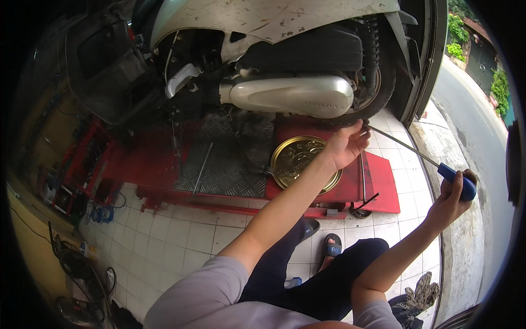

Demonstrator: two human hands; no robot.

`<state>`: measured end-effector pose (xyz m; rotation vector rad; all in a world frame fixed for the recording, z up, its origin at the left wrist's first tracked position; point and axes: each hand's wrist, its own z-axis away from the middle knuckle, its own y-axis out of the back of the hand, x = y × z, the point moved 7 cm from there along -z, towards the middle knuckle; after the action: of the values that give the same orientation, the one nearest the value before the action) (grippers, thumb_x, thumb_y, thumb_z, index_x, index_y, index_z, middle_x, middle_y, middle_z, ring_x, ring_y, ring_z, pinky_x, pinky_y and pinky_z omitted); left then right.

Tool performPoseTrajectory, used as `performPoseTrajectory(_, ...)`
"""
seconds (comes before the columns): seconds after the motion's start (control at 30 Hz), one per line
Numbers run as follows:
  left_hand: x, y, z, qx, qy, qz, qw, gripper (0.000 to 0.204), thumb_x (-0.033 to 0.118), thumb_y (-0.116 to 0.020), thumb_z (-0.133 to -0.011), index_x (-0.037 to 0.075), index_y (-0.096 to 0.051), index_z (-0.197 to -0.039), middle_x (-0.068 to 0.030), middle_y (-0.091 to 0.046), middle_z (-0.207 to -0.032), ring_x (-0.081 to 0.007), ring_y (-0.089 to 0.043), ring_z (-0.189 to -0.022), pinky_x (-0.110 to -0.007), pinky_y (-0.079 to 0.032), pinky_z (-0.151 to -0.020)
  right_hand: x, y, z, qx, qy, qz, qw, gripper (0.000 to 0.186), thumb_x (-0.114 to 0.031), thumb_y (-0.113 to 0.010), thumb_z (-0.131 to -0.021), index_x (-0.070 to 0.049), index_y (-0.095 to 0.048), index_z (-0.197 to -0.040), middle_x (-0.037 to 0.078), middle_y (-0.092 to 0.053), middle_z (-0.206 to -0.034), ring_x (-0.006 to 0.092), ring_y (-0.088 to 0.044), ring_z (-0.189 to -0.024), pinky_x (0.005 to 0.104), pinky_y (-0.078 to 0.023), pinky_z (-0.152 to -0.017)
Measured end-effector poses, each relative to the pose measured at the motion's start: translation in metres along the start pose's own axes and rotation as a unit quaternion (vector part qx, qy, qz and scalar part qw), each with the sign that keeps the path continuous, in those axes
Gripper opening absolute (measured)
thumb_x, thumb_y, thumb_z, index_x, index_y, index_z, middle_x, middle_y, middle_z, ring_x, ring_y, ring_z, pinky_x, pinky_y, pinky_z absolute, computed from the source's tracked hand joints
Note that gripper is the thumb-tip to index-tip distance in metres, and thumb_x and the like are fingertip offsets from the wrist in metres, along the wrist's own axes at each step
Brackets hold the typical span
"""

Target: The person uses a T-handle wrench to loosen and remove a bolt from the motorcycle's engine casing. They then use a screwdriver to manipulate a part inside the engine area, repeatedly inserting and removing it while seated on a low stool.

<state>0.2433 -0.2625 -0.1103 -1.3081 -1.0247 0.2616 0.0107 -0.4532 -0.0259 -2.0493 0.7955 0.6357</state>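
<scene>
My right hand [450, 200] is closed round the blue handle of a tool like a long screwdriver [408, 146]. Its thin metal shaft runs left and up to the fingertips of my left hand [346, 146]. Those fingers are curled at the dark far end of the shaft, just below the rear tire [386, 82]; the exact tip is hidden. Above them stands a scooter with a silver engine cover [290, 95] and a worn pale body panel [263, 19]. Partly behind my left forearm lies a round gold-coloured tray [279, 159] with small metal parts in it.
The scooter stands over a red lift platform [384, 178] with a dark treadplate [230, 178]. A thin metal rod [203, 167] lies on the plate. A T-shaped bar [364, 186] is by the platform's right end. Rags [422, 293] lie at lower right, beside the street-side ledge [460, 241].
</scene>
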Motion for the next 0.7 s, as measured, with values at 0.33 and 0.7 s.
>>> performPoseTrajectory(0.33, -0.015, 0.126, 0.073, -0.002, 0.008, -0.169, 0.986, 0.011, 0.007, -0.065, -0.089, 0.003, -0.068, -0.099, -0.0044, -0.068, -0.094, -0.0118, -0.065, -0.086, -0.025, -0.054, -0.078, 0.041, -0.057, 0.015, -0.203, -0.073, 0.157, 0.964, 0.02, -0.027, -0.067, -0.091, -0.008, -0.061, -0.089, -0.006, -0.042, -0.057, -0.0002, -0.03, -0.043, 0.0201, -0.019, -0.039)
performPoseTrajectory(0.7, 0.029, 0.161, 0.097, 0.058, -0.015, -0.116, 0.991, 0.012, 0.005, -0.06, -0.092, 0.001, -0.066, -0.101, -0.0068, -0.068, -0.092, -0.0141, -0.065, -0.081, -0.027, -0.055, -0.073, -0.003, -0.125, 0.074, -0.349, -0.042, 0.164, 0.922, 0.02, -0.02, -0.063, -0.093, -0.003, -0.058, -0.084, -0.004, -0.044, -0.055, 0.0021, -0.038, -0.042, 0.0208, -0.025, -0.038)
